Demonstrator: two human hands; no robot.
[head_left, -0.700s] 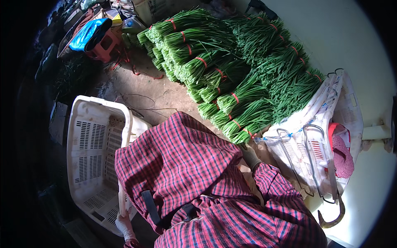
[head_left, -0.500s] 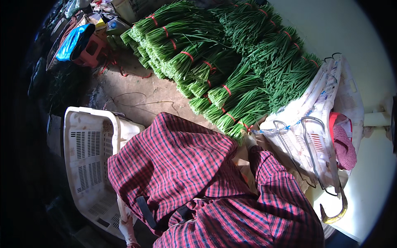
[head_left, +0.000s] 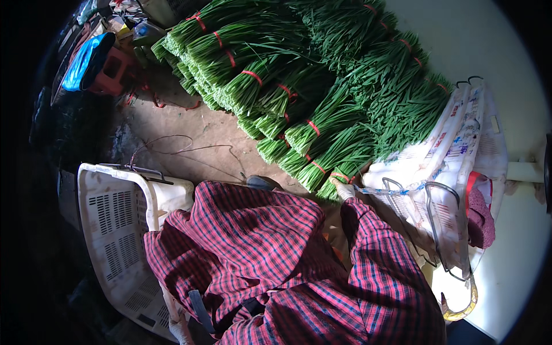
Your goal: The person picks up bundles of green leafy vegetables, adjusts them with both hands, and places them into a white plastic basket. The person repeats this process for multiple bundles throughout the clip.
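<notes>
My right hand [head_left: 345, 190], in a pale glove, is closed on the cut end of a bundle of green chives [head_left: 326, 192], close to its red band. The bundle is the nearest one of a long pile, beside stacked white crates. Low on the left, my left hand [head_left: 180, 329], also gloved, is closed around the rim of a white plastic crate [head_left: 150, 202]. That crate lies tilted, with its slotted inside showing. My plaid sleeves hide much of both arms.
Banded chives [head_left: 253, 80] are heaped beyond my hands. White crates [head_left: 414, 172] with wire handles stand at right by the pale wall, a pinkish cloth [head_left: 480, 218] hanging there. A red stool [head_left: 112, 72] stands far left. Loose cord [head_left: 190, 146] lies on the floor.
The view has shifted a little. The white crate sits slightly lower and further left in the picture, with my left hand still at its rim. My right hand stays at the chive bundle.
</notes>
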